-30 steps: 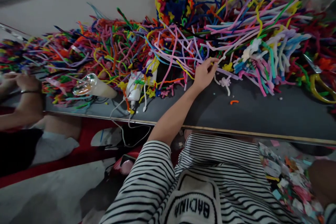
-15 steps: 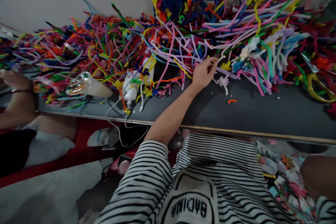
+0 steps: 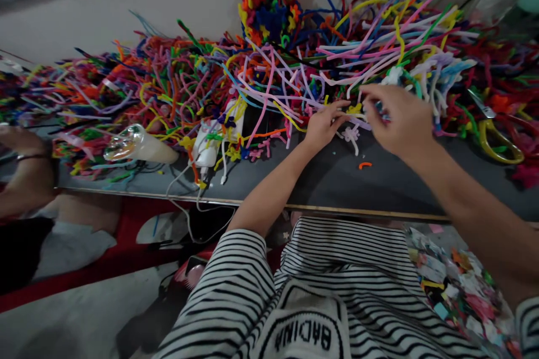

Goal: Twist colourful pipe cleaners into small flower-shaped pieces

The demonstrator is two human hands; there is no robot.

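My left hand is over the table with thumb and fingertips pinched on a short white pipe cleaner. My right hand is just to the right, fingers curled in towards the left one and slightly blurred; what its fingertips hold, if anything, I cannot make out. Between the hands and behind them sits a yellow fuzzy piece. A pale lilac-white pipe-cleaner flower lies below the left fingertips. A small orange bit rests nearer the table edge.
Heaped pipe cleaners line the back of the dark table. Yellow-handled scissors lie at right. A plastic cup and a white corded device are at left. A co-worker's arm is far left; scraps fill the lower right.
My right hand has come into view from the right and is now beside the left hand. The left hand has lowered slightly, still pinching the white pipe cleaner. The view has shifted a little.
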